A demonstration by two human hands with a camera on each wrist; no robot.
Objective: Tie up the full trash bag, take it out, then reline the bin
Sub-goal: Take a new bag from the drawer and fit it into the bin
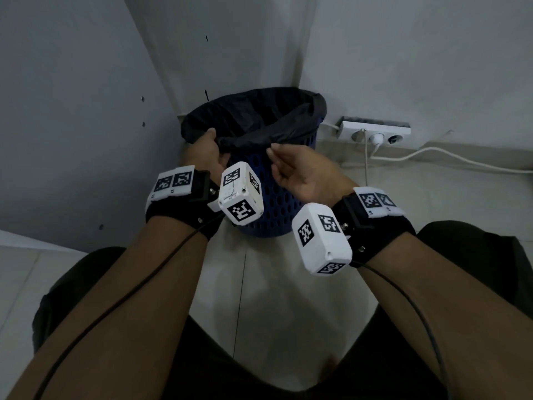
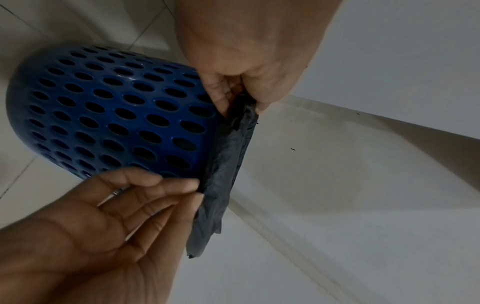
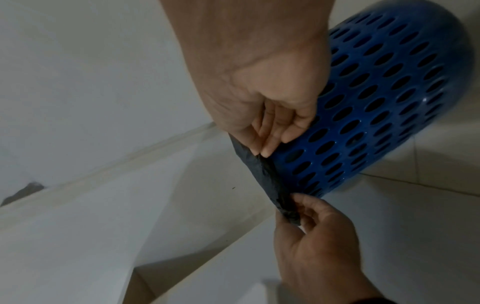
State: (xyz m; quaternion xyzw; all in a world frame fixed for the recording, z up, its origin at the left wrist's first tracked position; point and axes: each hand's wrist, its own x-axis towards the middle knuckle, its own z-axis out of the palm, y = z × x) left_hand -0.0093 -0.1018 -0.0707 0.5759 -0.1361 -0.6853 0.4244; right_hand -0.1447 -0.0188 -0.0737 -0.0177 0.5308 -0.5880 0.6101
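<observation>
A blue perforated bin stands in a wall corner, lined with a black trash bag whose mouth folds over the rim. The near edge of the bag is pulled off the rim into a stretched band. My left hand grips that band at its left end. My right hand pinches its right end between thumb and fingertips. In the left wrist view the left hand holds the bag beside the bin. In the right wrist view the right hand pinches the bag. The bag's contents are hidden.
A white power strip with a plug in it lies on the floor to the right of the bin, and a white cable runs off to the right. Walls close in behind and left. My knees flank the pale tiled floor.
</observation>
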